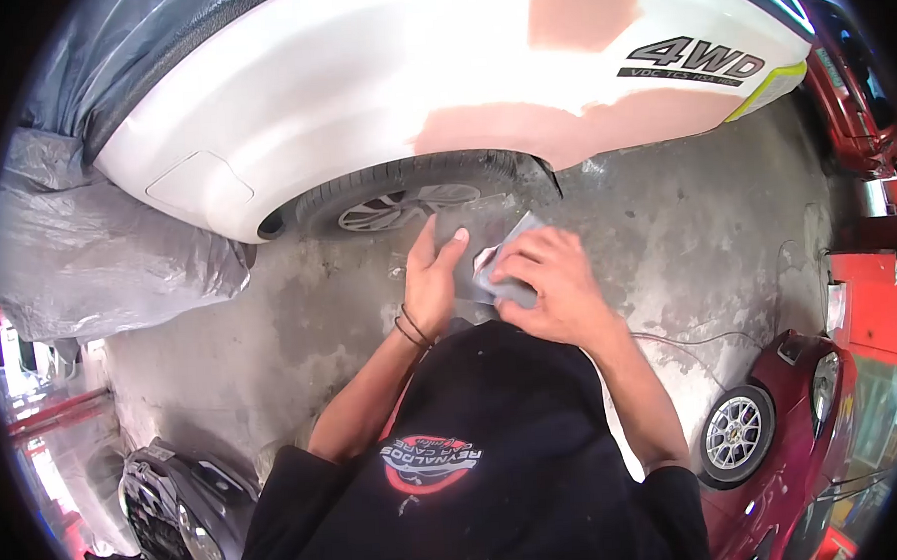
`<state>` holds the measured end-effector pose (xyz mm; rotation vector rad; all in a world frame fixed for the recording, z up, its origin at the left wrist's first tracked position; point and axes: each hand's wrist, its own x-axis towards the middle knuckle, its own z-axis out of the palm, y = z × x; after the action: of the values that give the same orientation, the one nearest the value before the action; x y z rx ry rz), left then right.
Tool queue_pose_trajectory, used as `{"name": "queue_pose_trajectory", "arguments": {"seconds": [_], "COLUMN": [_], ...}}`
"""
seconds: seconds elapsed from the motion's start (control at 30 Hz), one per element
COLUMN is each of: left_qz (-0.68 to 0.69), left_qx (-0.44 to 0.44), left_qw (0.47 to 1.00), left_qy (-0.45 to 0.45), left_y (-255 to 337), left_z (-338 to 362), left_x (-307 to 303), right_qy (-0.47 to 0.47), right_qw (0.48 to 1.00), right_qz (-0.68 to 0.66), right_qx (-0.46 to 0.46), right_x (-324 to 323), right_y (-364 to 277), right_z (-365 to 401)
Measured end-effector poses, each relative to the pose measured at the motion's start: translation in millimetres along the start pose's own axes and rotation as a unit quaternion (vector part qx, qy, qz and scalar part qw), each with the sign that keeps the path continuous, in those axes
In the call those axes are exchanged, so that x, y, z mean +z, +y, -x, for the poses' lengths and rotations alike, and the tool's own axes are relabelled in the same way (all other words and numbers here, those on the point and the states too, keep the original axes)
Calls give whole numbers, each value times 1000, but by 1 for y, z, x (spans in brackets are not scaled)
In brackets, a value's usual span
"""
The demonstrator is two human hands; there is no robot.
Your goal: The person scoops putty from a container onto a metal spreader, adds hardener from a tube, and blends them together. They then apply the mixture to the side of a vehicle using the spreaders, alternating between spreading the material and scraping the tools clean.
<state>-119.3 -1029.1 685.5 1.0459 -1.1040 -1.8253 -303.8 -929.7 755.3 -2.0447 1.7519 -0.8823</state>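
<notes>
My right hand grips a folded grey sheet that looks like sandpaper, its fingers curled over the top and a corner sticking up. My left hand, with dark bands at the wrist, is held up beside it; thumb and fingers are apart and nothing is in them. Both hands are in front of my chest, apart from the car. Beyond them is a white car body panel with pinkish-brown patches above the wheel arch and a 4WD decal. The car's wheel shows under the arch.
Grey plastic sheeting covers part of the car at left. A dark red car stands at lower right, a grey car front at lower left. A thin cable runs over the stained concrete floor.
</notes>
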Motion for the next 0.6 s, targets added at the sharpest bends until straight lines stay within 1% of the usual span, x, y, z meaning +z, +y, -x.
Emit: {"name": "queue_pose_trajectory", "arguments": {"seconds": [0.03,0.13,0.23,0.3,0.33,0.37,0.4,0.43,0.47,0.53,0.57,0.6], "left_qz": [14,32,30,43,108,175,243,282,277,261,259,238], "left_qx": [-2,6,29,43,10,-21,-51,-80,-74,-66,-74,-63], "left_qw": [1000,999,999,998,994,983,967,955,957,962,962,967], "left_qy": [-5,2,16,21,34,47,58,35,36,40,48,60], "left_y": [2,5,2,9,12,17,22,30,31,31,30,38], "left_z": [-1,-5,-11,-14,-13,-12,-11,-7,-4,3,7,12], "left_x": [3,2,6,5,4,6,9,9,9,8,7,12], "right_qy": [-32,55,-2,-17,-26,-23,-10,4,17,-6,-19,-31], "right_qw": [999,998,1000,996,992,978,973,967,959,984,992,996], "right_qz": [-12,-25,-26,-82,-112,-204,-228,-252,-277,-172,-117,-60], "right_qx": [21,-9,-16,-39,-47,-41,-45,-47,-47,-55,-52,-49], "right_x": [-6,-15,-10,-17,-19,-13,-6,0,5,-5,-13,-22], "right_y": [0,-5,5,6,4,5,9,12,17,40,54,63], "right_z": [2,-10,-15,-20,-19,-16,-13,-11,-10,-10,-7,-6]}}
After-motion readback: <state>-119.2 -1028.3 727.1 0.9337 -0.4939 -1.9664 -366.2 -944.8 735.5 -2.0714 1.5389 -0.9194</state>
